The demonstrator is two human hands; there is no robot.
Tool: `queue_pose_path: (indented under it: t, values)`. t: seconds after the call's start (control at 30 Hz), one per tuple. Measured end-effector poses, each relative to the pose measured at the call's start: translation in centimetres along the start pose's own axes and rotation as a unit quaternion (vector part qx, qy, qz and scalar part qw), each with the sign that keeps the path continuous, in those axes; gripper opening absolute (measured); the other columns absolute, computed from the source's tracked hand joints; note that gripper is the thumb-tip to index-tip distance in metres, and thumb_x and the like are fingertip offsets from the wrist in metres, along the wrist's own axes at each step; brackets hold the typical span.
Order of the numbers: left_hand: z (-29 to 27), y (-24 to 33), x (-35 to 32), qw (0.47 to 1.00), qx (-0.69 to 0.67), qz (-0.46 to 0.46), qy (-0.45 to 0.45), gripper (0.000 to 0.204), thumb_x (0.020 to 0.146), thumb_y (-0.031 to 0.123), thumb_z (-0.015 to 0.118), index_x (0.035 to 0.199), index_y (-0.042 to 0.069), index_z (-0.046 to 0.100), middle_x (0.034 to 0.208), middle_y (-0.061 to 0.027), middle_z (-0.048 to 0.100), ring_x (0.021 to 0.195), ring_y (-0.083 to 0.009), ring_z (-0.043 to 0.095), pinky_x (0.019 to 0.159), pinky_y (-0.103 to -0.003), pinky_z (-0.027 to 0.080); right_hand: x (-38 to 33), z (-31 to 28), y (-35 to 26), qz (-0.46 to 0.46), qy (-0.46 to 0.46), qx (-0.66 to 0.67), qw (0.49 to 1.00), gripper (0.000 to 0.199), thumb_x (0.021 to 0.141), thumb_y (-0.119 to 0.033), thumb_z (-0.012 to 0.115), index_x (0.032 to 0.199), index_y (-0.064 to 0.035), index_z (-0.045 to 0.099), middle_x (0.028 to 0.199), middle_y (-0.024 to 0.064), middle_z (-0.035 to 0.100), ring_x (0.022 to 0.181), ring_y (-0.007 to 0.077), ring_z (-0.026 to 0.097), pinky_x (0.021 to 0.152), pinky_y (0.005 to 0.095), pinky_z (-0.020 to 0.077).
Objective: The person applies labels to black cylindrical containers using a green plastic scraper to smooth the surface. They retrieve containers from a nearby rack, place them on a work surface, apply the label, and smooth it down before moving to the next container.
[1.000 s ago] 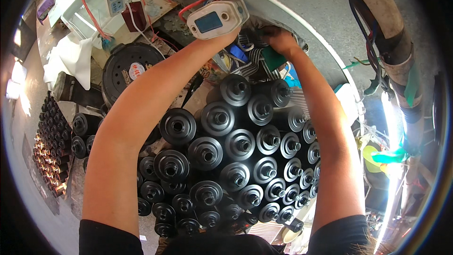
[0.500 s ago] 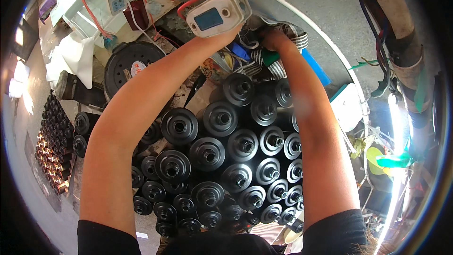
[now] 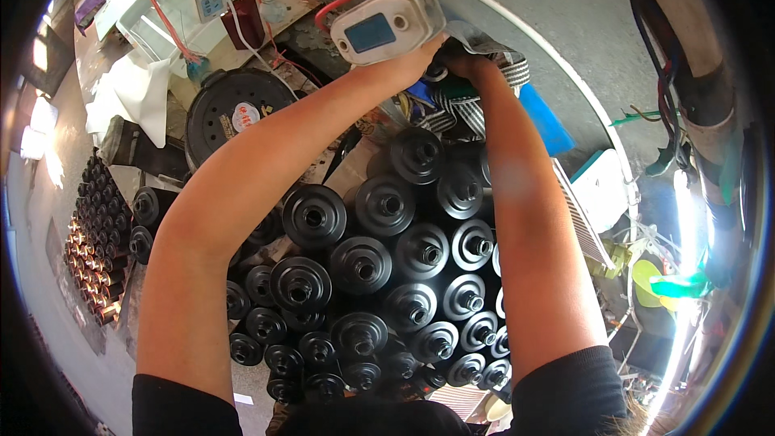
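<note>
Both my arms reach far forward over a stack of black cylinders with ringed ends and threaded necks (image 3: pixel 361 265). My left hand (image 3: pixel 430 50) is mostly behind a white box with a dark screen (image 3: pixel 370 34), so its fingers are hidden. Close beside it, my right hand (image 3: pixel 463 61) lies in shadow, its fingers curled among a bundle of black-and-white striped straps (image 3: pixel 468 117). What it grips there I cannot make out. Something blue (image 3: pixel 421 90) shows under the straps, and a blue flat piece (image 3: pixel 545 119) sits right of my right wrist.
A round black lid (image 3: pixel 234 113) lies left of my left forearm. Red wires (image 3: pixel 161 12) hang near a power strip (image 3: pixel 211 2). More black cylinders (image 3: pixel 101 202) are stacked far left. A white hose (image 3: pixel 517 24) curves along the right, near a bright light tube (image 3: pixel 684 218).
My hands have drawn closer together at the straps. The white box and most of the scene have shifted slightly right in view. The right forearm now sits slightly further left.
</note>
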State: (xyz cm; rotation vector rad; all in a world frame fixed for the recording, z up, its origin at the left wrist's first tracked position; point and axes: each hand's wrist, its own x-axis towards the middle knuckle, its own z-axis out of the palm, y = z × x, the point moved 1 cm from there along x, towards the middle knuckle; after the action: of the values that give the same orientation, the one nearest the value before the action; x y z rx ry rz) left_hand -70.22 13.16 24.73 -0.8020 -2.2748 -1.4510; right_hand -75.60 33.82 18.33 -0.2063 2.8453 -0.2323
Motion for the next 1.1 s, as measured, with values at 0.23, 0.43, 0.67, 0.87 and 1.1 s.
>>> queue_pose_path:
  t: [0.23, 0.43, 0.67, 0.87, 1.1]
  values:
    - [-0.5, -2.6, 0.3, 0.995, 0.006, 0.090, -0.031, 0.027, 0.091, 0.022, 0.058, 0.107, 0.000, 0.060, 0.096, -0.0195, 0.063, 0.088, -0.0355, 0.061, 0.077, -0.040, 0.047, 1.4, 0.3, -0.4, 0.043, 0.098, -0.072, 0.992, 0.048, 0.092, -0.038, 0.047, 0.134, -0.0151, 0.047, 0.144, 0.0092, 0.040, 0.134, 0.0310, 0.034, 0.111, 0.0403, 0.0260]
    - [-1.0, -0.4, -0.2, 0.998, -0.008, 0.041, -0.041, 0.026, 0.091, 0.021, 0.058, 0.106, 0.001, 0.059, 0.094, -0.0176, 0.062, 0.086, -0.0344, 0.060, 0.075, -0.040, 0.046, 0.4, 0.3, -0.9, -0.020, 0.069, 0.106, 0.992, 0.059, 0.065, -0.035, 0.074, 0.119, -0.0156, 0.059, 0.127, 0.0101, 0.056, 0.120, 0.0295, 0.049, 0.102, 0.0409, 0.0379]
    - [-0.4, -0.8, -0.3, 0.995, -0.038, 0.063, -0.064, 0.026, 0.092, 0.024, 0.057, 0.105, 0.002, 0.060, 0.096, -0.0179, 0.062, 0.090, -0.0320, 0.061, 0.079, -0.041, 0.046, 2.8, 2.4, 0.2, -0.059, 0.053, -0.178, 0.981, 0.067, 0.072, -0.042, 0.067, 0.130, -0.0133, 0.051, 0.135, 0.0138, 0.050, 0.127, 0.0286, 0.044, 0.108, 0.0394, 0.0333]
    - [1.0, -6.4, 0.5, 0.987, -0.110, 0.112, 0.015, 0.046, 0.094, 0.037, 0.055, 0.121, 0.000, 0.050, 0.127, -0.0170, 0.046, 0.118, -0.0296, 0.047, 0.097, -0.039, 0.039, 1.6, 0.6, -1.5, -0.069, 0.011, -0.035, 0.997, 0.052, 0.084, -0.031, 0.053, 0.130, -0.0069, 0.052, 0.137, 0.0177, 0.048, 0.127, 0.0331, 0.044, 0.109, 0.0393, 0.0306]
    - [0.2, -1.4, 0.5, 0.995, -0.025, 0.095, -0.024, 0.034, 0.092, 0.028, 0.058, 0.114, 0.003, 0.057, 0.110, -0.0161, 0.059, 0.104, -0.0312, 0.057, 0.089, -0.037, 0.044, -0.5, -0.5, 0.1, -0.009, 0.199, -0.227, 0.953, 0.043, 0.090, -0.022, 0.049, 0.130, -0.0081, 0.050, 0.135, 0.0146, 0.049, 0.125, 0.0302, 0.045, 0.105, 0.0404, 0.0354]
